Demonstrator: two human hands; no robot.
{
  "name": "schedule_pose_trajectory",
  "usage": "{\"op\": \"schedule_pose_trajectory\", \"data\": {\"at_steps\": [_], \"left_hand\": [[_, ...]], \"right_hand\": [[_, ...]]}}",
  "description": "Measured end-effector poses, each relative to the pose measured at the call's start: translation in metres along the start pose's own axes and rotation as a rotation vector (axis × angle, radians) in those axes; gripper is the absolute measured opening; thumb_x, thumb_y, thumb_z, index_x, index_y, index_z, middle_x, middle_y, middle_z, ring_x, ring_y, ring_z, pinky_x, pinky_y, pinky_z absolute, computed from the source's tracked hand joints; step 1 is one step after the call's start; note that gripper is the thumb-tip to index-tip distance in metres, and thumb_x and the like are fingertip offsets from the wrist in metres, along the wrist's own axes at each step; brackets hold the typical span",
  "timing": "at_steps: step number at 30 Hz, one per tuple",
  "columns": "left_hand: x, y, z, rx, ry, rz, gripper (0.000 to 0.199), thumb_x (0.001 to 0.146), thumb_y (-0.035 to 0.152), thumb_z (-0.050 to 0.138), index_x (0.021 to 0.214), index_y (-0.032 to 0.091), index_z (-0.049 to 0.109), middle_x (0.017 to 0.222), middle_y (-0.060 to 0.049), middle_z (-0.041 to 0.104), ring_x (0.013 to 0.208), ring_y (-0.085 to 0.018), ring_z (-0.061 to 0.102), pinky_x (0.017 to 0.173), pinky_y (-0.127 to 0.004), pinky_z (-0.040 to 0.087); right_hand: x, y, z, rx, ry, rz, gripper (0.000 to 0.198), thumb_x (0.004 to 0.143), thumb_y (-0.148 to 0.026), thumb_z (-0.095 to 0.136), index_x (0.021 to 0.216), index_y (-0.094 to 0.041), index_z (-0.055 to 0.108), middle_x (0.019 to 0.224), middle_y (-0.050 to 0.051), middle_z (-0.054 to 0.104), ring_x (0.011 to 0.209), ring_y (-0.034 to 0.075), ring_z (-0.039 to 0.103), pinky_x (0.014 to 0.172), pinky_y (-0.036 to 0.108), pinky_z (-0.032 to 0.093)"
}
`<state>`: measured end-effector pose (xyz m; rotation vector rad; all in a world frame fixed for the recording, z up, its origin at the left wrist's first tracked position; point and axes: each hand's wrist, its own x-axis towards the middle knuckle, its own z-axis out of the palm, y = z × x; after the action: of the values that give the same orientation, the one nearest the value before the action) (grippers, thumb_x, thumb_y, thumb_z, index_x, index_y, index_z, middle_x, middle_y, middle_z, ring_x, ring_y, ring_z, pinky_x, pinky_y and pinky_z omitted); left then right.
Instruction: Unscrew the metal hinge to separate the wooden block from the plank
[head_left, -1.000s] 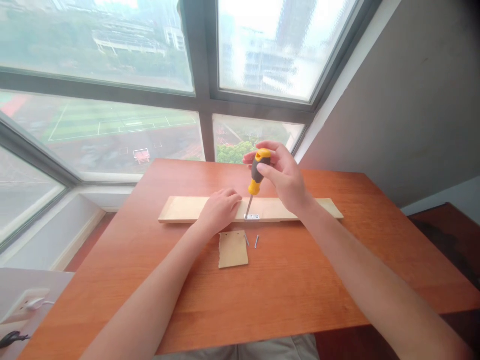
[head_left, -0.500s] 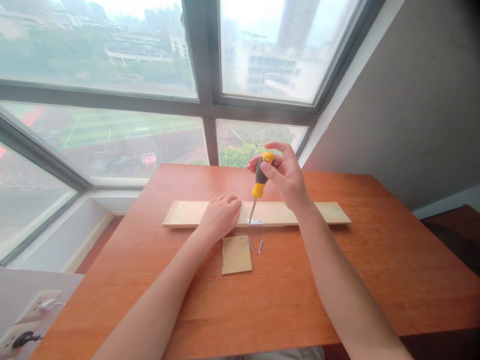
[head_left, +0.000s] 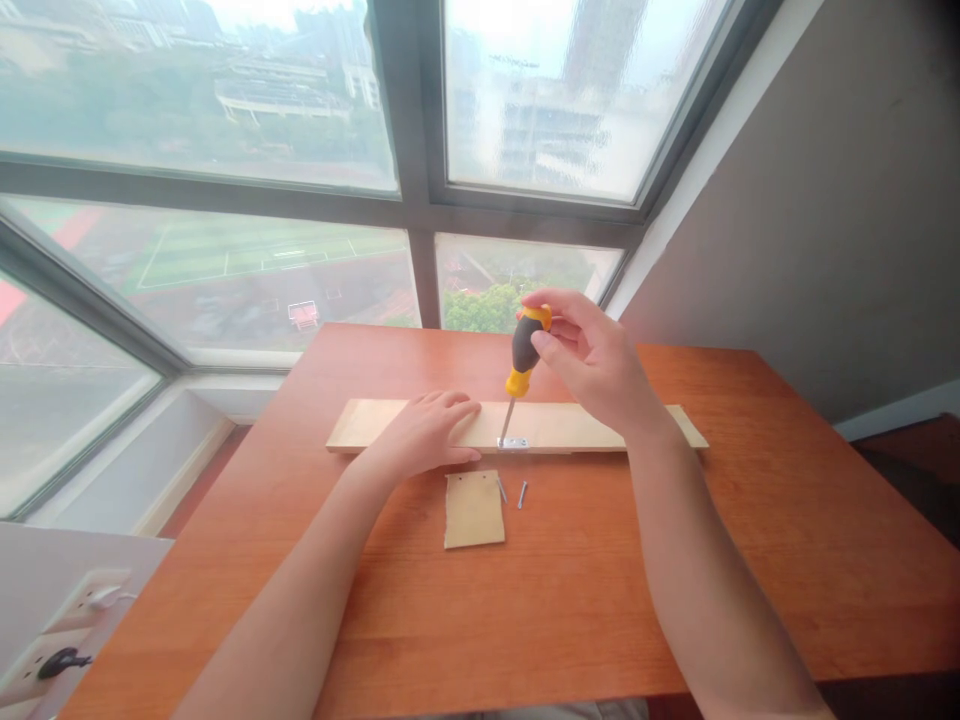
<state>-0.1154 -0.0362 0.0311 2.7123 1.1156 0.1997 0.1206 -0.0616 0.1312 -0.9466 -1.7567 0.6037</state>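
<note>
My right hand (head_left: pixel 589 345) has its fingers around the yellow and black handle of a screwdriver (head_left: pixel 528 343), which tilts slightly to the right at the top. The screwdriver's tip meets the left end of a small silver metal plate (head_left: pixel 514 444) at the front edge of a long pale wooden board (head_left: pixel 555 424). To the left of the plate, my left hand (head_left: pixel 427 432) lies over the board with its fingers stretched out and its thumb apart near the front edge. Two screws (head_left: pixel 523 494) lie in front, beside a small piece of thin board (head_left: pixel 475 512).
All of this rests on a reddish-brown wooden table (head_left: pixel 570 600). Large windows with grey frames (head_left: pixel 315 190) rise behind it, and a grey wall (head_left: pixel 810 220) slopes at the right. Sockets with a black plug (head_left: pixel 64 662) are at the lower left.
My right hand has turned around the screwdriver's handle, with its fingers now over the top and its wrist further right. My left hand has shifted slightly left, its thumb now spread out.
</note>
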Motion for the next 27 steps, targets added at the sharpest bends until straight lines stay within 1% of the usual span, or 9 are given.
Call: {"op": "schedule_pose_trajectory", "data": {"at_steps": [5,8,11,13,16,19,21,24,27], "left_hand": [[0.005,0.002,0.003,0.035,-0.011,0.006,0.050,0.086,0.046,0.071,0.128,0.023,0.057,0.132,-0.009,0.062,0.113,-0.030,0.062,0.093,-0.041,0.047],[0.007,0.001,0.009,0.062,0.037,0.015,0.051,0.086,0.048,0.070,0.128,0.023,0.056,0.133,-0.010,0.062,0.114,-0.030,0.061,0.094,-0.042,0.046],[0.008,-0.001,0.017,0.097,0.101,-0.014,0.052,0.086,0.052,0.069,0.128,0.023,0.056,0.133,-0.010,0.061,0.115,-0.031,0.060,0.095,-0.043,0.045],[0.009,-0.003,0.021,0.119,0.137,-0.036,0.053,0.086,0.054,0.068,0.128,0.025,0.056,0.133,-0.011,0.060,0.116,-0.032,0.058,0.096,-0.044,0.044],[0.009,-0.003,0.024,0.144,0.156,-0.051,0.053,0.086,0.056,0.068,0.128,0.027,0.055,0.132,-0.010,0.061,0.117,-0.031,0.058,0.097,-0.043,0.042],[0.010,-0.004,0.025,0.153,0.152,-0.058,0.053,0.087,0.057,0.067,0.129,0.028,0.055,0.130,-0.009,0.062,0.114,-0.031,0.059,0.096,-0.043,0.042],[0.010,-0.005,0.026,0.149,0.154,-0.056,0.053,0.087,0.057,0.067,0.130,0.028,0.054,0.130,-0.009,0.062,0.113,-0.030,0.060,0.096,-0.043,0.042],[0.010,-0.006,0.027,0.136,0.167,-0.049,0.053,0.087,0.056,0.067,0.130,0.027,0.055,0.130,-0.009,0.062,0.113,-0.030,0.060,0.096,-0.043,0.042],[0.009,-0.007,0.029,0.117,0.181,-0.038,0.053,0.087,0.055,0.067,0.130,0.027,0.055,0.130,-0.010,0.062,0.115,-0.031,0.059,0.097,-0.044,0.042]], "right_hand": [[0.001,0.004,0.019,-0.123,0.176,0.030,0.024,0.086,-0.033,0.068,0.108,-0.029,0.060,0.101,0.000,0.067,0.094,0.018,0.067,0.087,0.038,0.059],[0.002,0.011,0.029,-0.063,0.237,0.057,0.036,0.084,-0.035,0.071,0.117,-0.030,0.056,0.108,0.002,0.065,0.091,0.017,0.068,0.083,0.036,0.060],[0.004,0.015,0.030,-0.010,0.265,0.064,0.031,0.085,-0.035,0.069,0.114,-0.030,0.059,0.117,0.003,0.060,0.098,0.017,0.066,0.080,0.034,0.061],[0.005,0.016,0.026,-0.032,0.270,0.044,0.023,0.086,-0.033,0.068,0.109,-0.030,0.064,0.113,0.002,0.060,0.102,0.018,0.064,0.084,0.034,0.060],[0.007,0.014,0.017,-0.012,0.222,0.038,0.027,0.085,-0.027,0.069,0.112,-0.029,0.067,0.108,0.002,0.065,0.103,0.017,0.064,0.096,0.037,0.056],[0.006,0.009,0.009,0.153,0.098,0.087,0.040,0.087,-0.022,0.064,0.126,-0.029,0.058,0.111,0.002,0.069,0.107,0.018,0.066,0.102,0.040,0.054],[0.006,0.007,0.006,0.202,0.033,0.088,0.037,0.090,-0.021,0.059,0.126,-0.029,0.054,0.111,0.002,0.069,0.110,0.018,0.066,0.102,0.041,0.053],[0.006,0.007,0.005,0.037,0.036,0.021,0.025,0.092,-0.023,0.056,0.117,-0.028,0.060,0.114,0.003,0.065,0.111,0.019,0.063,0.101,0.042,0.053],[0.007,0.010,0.007,-0.166,0.132,-0.015,0.025,0.087,-0.026,0.065,0.112,-0.028,0.065,0.112,0.004,0.060,0.105,0.020,0.062,0.096,0.042,0.055]]}}
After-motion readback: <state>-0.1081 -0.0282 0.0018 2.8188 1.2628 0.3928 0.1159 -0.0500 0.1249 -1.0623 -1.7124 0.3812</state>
